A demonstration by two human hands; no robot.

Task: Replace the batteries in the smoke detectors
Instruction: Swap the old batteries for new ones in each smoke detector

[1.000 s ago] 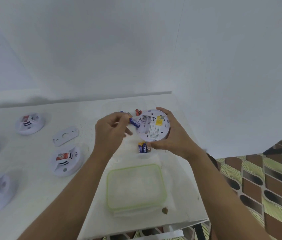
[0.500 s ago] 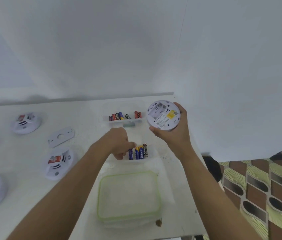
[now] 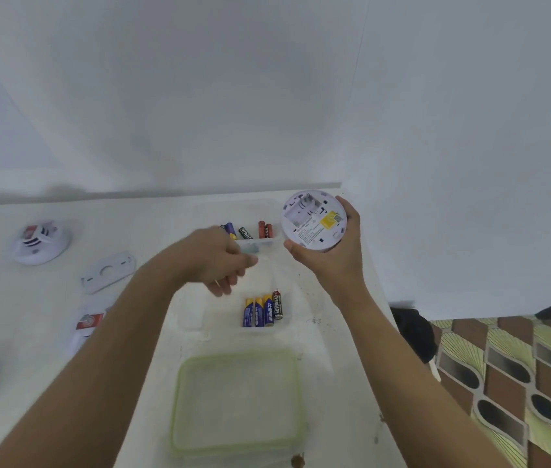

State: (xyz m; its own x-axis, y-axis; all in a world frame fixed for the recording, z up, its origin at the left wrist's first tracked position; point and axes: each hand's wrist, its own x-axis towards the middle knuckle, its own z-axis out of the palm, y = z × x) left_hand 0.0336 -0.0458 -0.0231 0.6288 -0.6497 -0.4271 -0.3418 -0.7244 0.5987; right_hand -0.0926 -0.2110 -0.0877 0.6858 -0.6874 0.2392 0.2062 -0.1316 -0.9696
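Right hand grips smoke detector back-up beside the far battery tray, its seemingly empty bay exposed for loading; left hand, loosely curled and holding nothing visible, hovers between that and the near battery tray.

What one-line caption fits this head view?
Right hand holds round white smoke detector back-up; left hand hovers over clear plastic battery tray.

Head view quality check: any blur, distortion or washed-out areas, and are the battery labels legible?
Head view: light soft and even, shadows faint, white table nearly washed out; wide-angle stretch toward the edges; left hand motion-smeared at the fingers; the round white smoke detector in the right hand is sharp, its label print too small; EVEREADY reads on the black battery.
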